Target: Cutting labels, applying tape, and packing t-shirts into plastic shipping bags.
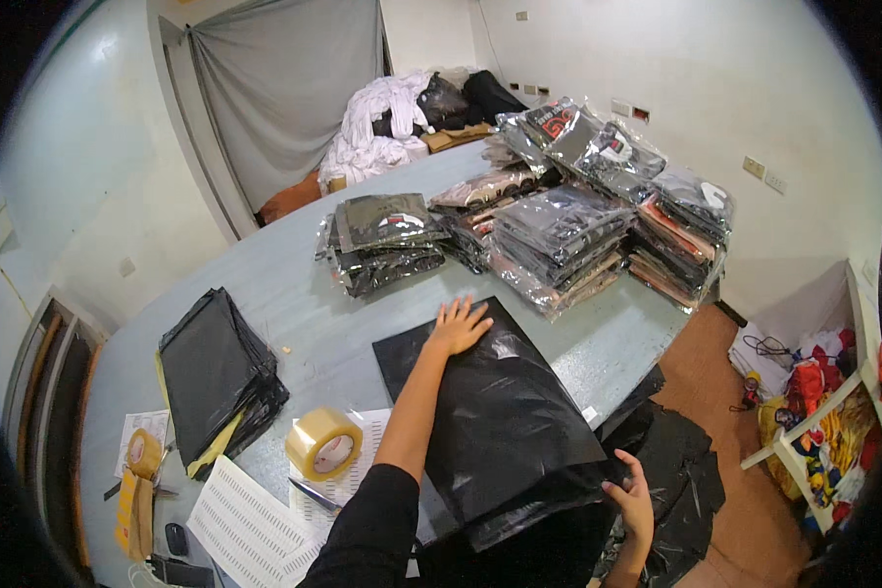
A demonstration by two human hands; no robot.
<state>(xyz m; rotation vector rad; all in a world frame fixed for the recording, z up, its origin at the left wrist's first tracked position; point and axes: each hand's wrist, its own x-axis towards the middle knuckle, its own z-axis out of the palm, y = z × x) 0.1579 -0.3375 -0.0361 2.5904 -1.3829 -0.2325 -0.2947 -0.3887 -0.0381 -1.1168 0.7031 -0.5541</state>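
Observation:
A large black plastic bag point(519, 421) lies flat near the front edge of the table, its near end bunched and hanging slightly over. My left hand point(459, 328) rests on its far part with the fingers spread. At the near right corner, my right hand point(633, 495) pinches the bag's edge between thumb and fingers. Left of the bag stand a big roll of clear tape point(334, 453) and a slim pointed tool point(316, 494) on printed sheets point(253, 524). What the bag contains, if anything, is hidden.
A pile of black bags point(216, 358) lies at left. Stacks of garments in clear plastic point(563, 235) fill the table's far right. A smaller tape roll point(144, 454) and a tape dispenser point(133, 516) sit by the left edge. More black plastic point(671, 470) lies beside the table at right.

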